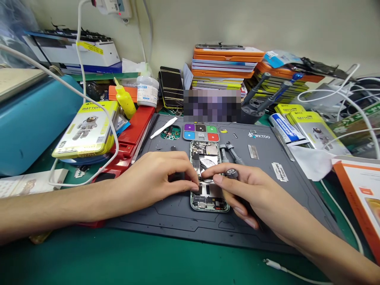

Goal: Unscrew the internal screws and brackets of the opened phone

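Note:
An opened phone (212, 192) with its inner parts showing lies upright on a dark grey work mat (178, 215). From the left, my left hand (166, 174) reaches to the phone's left edge, thumb and forefinger bent close together; what they pinch, if anything, is too small to make out. My right hand (246, 186) is over the phone's right side, its fingers curled round a dark screwdriver (232, 173) whose round end points up by the forefinger. The tips of its thumb and forefinger are at the phone's middle, near a dark curved part.
A coloured magnetic tray (201, 132) and a white pry tool (164, 127) lie beyond the phone. More screwdrivers (234, 153) rest right of it. Yellow battery boxes (89, 128) stand left, a tool holder (252, 113) behind. A white cable (282, 267) lies near the front edge.

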